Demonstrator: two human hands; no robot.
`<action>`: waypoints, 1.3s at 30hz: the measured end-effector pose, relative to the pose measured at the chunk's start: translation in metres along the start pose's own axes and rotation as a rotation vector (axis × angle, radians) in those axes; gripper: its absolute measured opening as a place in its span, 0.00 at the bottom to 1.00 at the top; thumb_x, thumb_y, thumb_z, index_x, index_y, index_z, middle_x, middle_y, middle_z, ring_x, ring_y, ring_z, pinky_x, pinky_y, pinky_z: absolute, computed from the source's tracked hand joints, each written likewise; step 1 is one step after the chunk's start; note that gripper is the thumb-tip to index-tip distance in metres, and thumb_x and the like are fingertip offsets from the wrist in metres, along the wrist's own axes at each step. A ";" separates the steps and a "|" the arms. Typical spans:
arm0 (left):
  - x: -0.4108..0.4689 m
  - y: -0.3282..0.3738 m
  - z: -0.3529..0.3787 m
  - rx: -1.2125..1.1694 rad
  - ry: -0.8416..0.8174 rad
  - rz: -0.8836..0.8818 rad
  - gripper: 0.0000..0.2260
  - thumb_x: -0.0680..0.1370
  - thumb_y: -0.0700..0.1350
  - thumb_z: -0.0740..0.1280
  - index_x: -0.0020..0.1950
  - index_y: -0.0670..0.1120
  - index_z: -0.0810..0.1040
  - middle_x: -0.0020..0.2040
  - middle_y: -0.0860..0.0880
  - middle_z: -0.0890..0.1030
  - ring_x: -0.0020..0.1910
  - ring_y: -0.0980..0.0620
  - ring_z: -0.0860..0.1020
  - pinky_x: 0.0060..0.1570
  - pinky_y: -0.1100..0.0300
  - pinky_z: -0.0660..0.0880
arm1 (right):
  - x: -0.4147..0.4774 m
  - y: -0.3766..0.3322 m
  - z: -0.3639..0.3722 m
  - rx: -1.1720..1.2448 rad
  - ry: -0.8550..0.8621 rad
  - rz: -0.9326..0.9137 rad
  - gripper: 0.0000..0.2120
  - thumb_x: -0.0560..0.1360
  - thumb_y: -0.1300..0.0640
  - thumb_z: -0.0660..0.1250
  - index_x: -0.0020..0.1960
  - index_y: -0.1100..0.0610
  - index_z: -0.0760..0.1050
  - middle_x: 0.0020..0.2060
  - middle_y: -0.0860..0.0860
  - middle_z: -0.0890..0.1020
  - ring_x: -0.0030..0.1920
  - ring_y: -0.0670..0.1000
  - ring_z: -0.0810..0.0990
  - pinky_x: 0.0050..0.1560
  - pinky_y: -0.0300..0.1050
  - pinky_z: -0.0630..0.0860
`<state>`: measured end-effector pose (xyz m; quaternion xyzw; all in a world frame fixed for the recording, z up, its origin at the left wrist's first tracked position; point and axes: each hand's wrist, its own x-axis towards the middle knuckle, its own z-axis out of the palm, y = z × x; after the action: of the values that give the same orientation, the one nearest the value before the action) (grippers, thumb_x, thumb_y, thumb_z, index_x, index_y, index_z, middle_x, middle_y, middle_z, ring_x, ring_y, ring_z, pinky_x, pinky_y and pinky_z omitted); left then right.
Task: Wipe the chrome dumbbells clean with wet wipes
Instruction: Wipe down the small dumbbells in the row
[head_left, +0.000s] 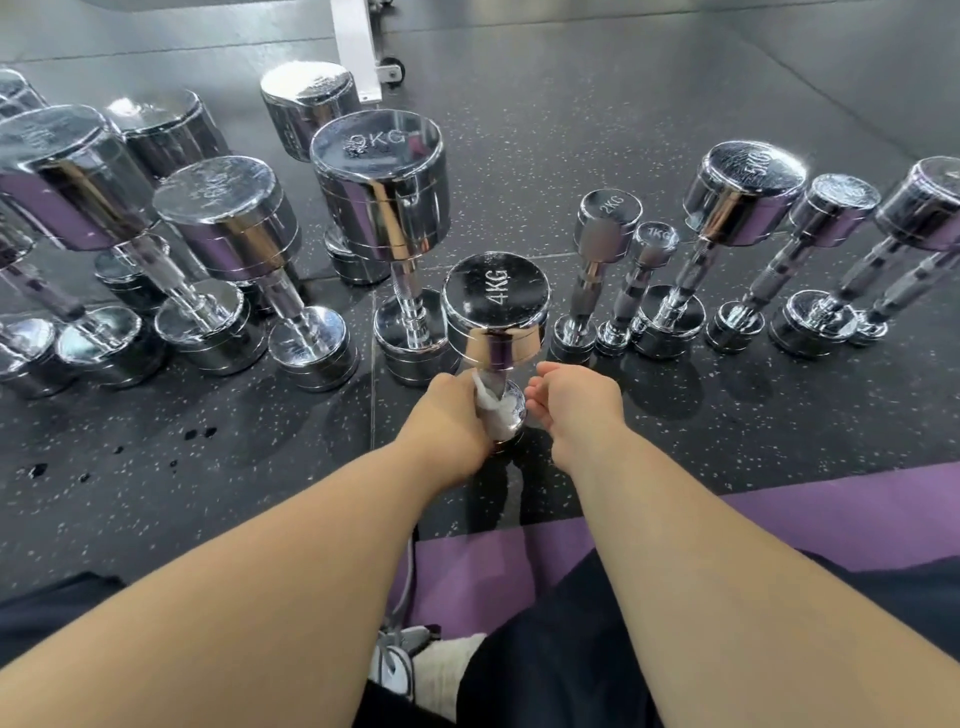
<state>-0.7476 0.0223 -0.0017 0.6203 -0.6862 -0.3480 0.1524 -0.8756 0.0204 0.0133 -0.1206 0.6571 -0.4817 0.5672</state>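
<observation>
A chrome 4KG dumbbell (496, 301) stands upright on the dark floor right in front of me. My left hand (447, 415) grips a white wet wipe (488, 408) against the dumbbell's handle and lower head. My right hand (574, 402) hovers just right of the lower head with fingers loosely curled, holding nothing. Whether its fingertips touch the chrome is unclear.
Several more chrome dumbbells stand upright in a row: a 9KG one (382, 182) behind left, a 2KG one (597, 260) and a 1KG one (641, 280) to the right. A purple mat (831, 514) lies under my legs. A white wheeled frame (358, 47) stands at the back.
</observation>
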 end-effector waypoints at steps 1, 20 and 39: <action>0.001 0.002 -0.001 0.034 0.054 -0.032 0.10 0.76 0.45 0.70 0.37 0.50 0.71 0.37 0.52 0.75 0.36 0.52 0.74 0.37 0.59 0.71 | -0.001 0.002 0.000 -0.023 0.005 -0.015 0.11 0.77 0.70 0.60 0.58 0.67 0.77 0.33 0.51 0.76 0.31 0.47 0.75 0.33 0.40 0.74; 0.037 -0.009 -0.021 -0.675 -0.003 -0.253 0.15 0.69 0.30 0.63 0.54 0.36 0.78 0.46 0.36 0.82 0.41 0.46 0.80 0.37 0.57 0.76 | 0.008 -0.006 0.009 -0.261 -0.327 -0.080 0.12 0.78 0.61 0.63 0.36 0.56 0.73 0.26 0.48 0.77 0.30 0.46 0.73 0.36 0.39 0.71; 0.010 0.000 -0.026 -0.787 -0.014 -0.270 0.12 0.74 0.26 0.66 0.39 0.43 0.79 0.36 0.48 0.82 0.34 0.52 0.77 0.40 0.61 0.77 | -0.002 0.016 0.000 -0.294 -0.300 -0.172 0.12 0.73 0.67 0.66 0.45 0.54 0.85 0.36 0.47 0.85 0.37 0.46 0.79 0.43 0.40 0.78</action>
<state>-0.7327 0.0056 0.0140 0.5969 -0.4143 -0.6046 0.3262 -0.8686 0.0306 0.0021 -0.3277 0.6157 -0.4039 0.5919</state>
